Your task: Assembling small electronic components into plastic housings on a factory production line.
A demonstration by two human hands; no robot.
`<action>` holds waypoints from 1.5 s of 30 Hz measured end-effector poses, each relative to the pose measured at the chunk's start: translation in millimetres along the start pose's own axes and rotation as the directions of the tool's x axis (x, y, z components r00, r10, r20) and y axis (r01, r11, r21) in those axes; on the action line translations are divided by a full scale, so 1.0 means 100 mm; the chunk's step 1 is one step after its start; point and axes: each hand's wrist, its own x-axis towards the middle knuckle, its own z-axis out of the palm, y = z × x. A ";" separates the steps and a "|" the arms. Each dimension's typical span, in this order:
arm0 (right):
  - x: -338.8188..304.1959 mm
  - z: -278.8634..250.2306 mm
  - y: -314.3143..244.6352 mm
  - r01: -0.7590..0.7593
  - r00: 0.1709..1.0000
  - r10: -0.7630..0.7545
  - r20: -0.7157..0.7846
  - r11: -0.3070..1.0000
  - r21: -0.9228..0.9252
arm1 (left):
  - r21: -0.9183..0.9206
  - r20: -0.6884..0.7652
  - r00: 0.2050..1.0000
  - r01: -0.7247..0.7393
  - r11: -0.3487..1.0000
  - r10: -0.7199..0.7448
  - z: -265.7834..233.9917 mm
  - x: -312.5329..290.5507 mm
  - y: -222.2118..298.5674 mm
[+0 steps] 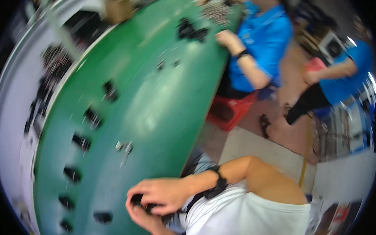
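Note:
Both of my hands are close together over the near edge of the green table. My right hand (165, 195), with a black band on its wrist, curls its fingers over a small black part (137, 199). My left hand (143, 218) is below it, its fingers closed around the same part from the other side. Much of the part is covered by my fingers, and blur hides its exact kind. Just beyond my hands lie a few small silvery metal pieces (126, 148). A separate black part (103, 217) rests on the table to their left.
Several black parts (82, 142) form a row along the green table (155, 103). Farther off, a seated person in blue (262, 41) works beside a black heap (192, 30) and a pile of metal pieces (216, 11). Another person (340, 78) is behind a red stool (230, 113).

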 end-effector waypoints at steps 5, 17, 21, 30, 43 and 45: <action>0.12 0.07 -0.06 0.104 0.994 -0.106 -0.008 0.984 -0.146 | 0.190 -0.005 0.997 -0.076 0.979 0.079 -0.03 -0.06 0.17; 0.02 0.13 -0.05 0.072 0.997 -0.070 0.017 0.986 -0.152 | 0.223 -0.060 0.997 -0.043 0.974 0.058 -0.08 -0.06 0.06; 0.03 0.16 -0.04 0.040 0.999 -0.039 0.011 0.992 -0.121 | 0.197 -0.059 0.997 -0.044 0.979 0.057 -0.11 -0.04 0.05; -0.01 0.12 0.00 0.042 0.999 -0.040 0.023 0.995 -0.092 | 0.248 -0.032 0.996 -0.070 0.966 0.080 -0.10 -0.07 0.03; 0.71 -1.16 0.35 0.080 0.973 -0.169 -0.158 0.887 -0.455 | -0.057 0.029 0.997 0.073 0.996 -0.071 -0.02 -0.07 0.10; 0.87 -1.46 0.67 0.064 0.957 -0.223 -0.184 0.784 -0.617 | -0.066 0.041 0.997 0.069 0.995 -0.066 -0.01 -0.06 0.09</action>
